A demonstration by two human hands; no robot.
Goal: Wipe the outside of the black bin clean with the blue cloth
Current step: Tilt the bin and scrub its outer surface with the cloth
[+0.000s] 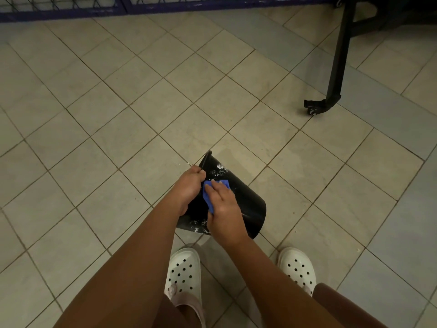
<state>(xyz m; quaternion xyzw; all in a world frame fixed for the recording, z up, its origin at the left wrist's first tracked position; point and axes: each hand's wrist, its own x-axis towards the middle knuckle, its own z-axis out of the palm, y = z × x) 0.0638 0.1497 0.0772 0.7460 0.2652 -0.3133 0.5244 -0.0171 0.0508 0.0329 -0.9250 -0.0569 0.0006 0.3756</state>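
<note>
Black bin [250, 200], tilted, white-smeared, under blue cloth [209, 194]

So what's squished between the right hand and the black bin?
The folded blue cloth. In the head view, the right hand presses it flat against the round black plastic bin.

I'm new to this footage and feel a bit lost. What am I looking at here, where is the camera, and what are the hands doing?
There is no machine here: a person wears a camera on the head, looking down at their own arms. The left hand grips the rim of a black bin, tilted with its opening facing away. The right hand presses a blue cloth against the bin's side, where white smears show. Below are white clogs on the tiled floor. A black wheeled stand sits at upper right.
</note>
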